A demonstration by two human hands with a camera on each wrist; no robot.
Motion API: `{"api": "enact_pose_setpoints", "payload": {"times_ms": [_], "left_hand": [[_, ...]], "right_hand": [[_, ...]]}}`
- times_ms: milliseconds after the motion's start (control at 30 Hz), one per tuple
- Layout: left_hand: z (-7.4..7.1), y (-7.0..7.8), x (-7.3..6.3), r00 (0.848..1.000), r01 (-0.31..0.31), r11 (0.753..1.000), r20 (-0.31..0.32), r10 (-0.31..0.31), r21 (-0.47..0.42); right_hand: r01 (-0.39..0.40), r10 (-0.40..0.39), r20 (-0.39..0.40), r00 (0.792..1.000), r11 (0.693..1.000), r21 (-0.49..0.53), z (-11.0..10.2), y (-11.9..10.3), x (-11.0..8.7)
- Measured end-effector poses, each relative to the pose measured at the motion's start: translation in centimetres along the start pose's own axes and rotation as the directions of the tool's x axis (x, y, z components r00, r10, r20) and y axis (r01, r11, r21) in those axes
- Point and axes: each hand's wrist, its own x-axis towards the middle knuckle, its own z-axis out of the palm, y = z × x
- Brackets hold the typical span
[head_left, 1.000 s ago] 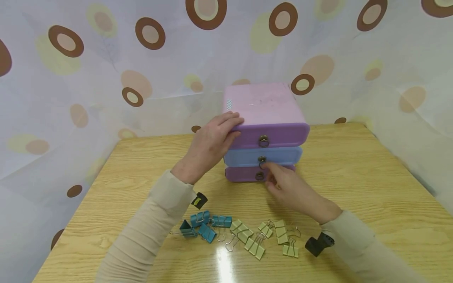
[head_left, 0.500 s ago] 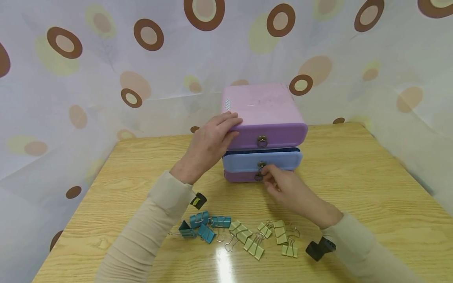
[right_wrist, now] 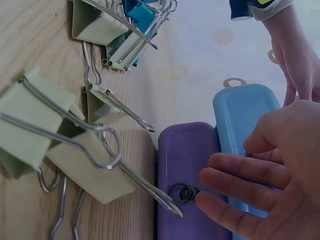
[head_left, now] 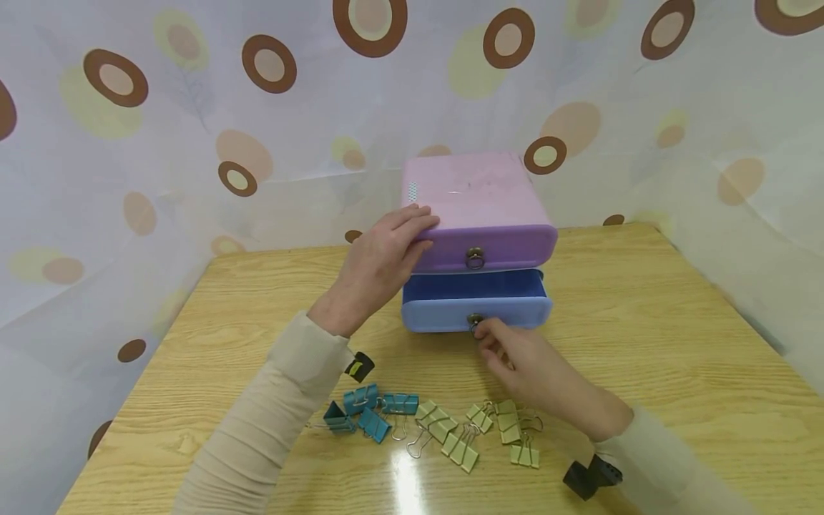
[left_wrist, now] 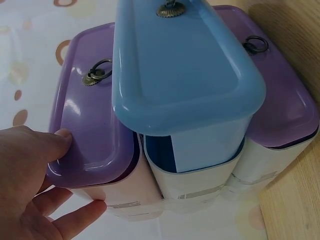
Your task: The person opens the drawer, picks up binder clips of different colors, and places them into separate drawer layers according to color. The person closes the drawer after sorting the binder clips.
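A small stacked drawer unit (head_left: pixel 476 189) with a pink top stands on the table. Its purple top drawer (head_left: pixel 515 247) is closed. The blue middle drawer (head_left: pixel 431 316) is pulled partway out, its visible inside bare, and covers the bottom purple drawer (left_wrist: pixel 282 100) in the head view. My left hand (head_left: pixel 376 265) grips the unit's upper left corner, thumb on the purple front and fingers over the pink body. My right hand (head_left: pixel 534 365) pinches the blue drawer's metal ring pull (head_left: pixel 475 324), which the fingers partly hide.
Several blue binder clips (head_left: pixel 373 423) and several pale yellow binder clips (head_left: pixel 460 452) lie on the wooden table (head_left: pixel 644 322) in front of the unit, between my forearms. A patterned curtain (head_left: pixel 309 136) hangs behind and along the sides.
My right hand has drawn the blue middle drawer outward, toward me, from closed to partly out. My left hand has stayed on the unit's corner, and the clips have not moved.
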Motion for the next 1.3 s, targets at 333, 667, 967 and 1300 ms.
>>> {"api": "enact_pose_setpoints", "payload": {"times_ms": [333, 667, 967, 1300], "left_hand": [[0.0, 0.0, -0.1, 1.000, 0.006, 1.000, 0.009, -0.006, -0.001], [0.1, 0.1, -0.1, 1.000, 0.013, 1.000, 0.012, -0.013, 0.011], [0.1, -0.1, -0.2, 1.000, 0.012, 1.000, -0.002, -0.012, 0.004], [0.2, 0.0, -0.3, 1.000, 0.031, 0.999, 0.000, -0.031, 0.008]], "right_hand": [[0.020, -0.020, -0.007, 1.000, 1.000, 0.011, 0.2, -0.8, -1.2], [0.079, -0.079, -0.036, 0.996, 0.997, 0.002, 0.1, -1.1, -2.0], [0.065, -0.066, -0.037, 0.997, 0.997, -0.030, 0.3, -1.2, -2.6], [0.031, -0.031, -0.027, 0.999, 0.999, -0.009, 0.3, -0.9, -3.0]]}}
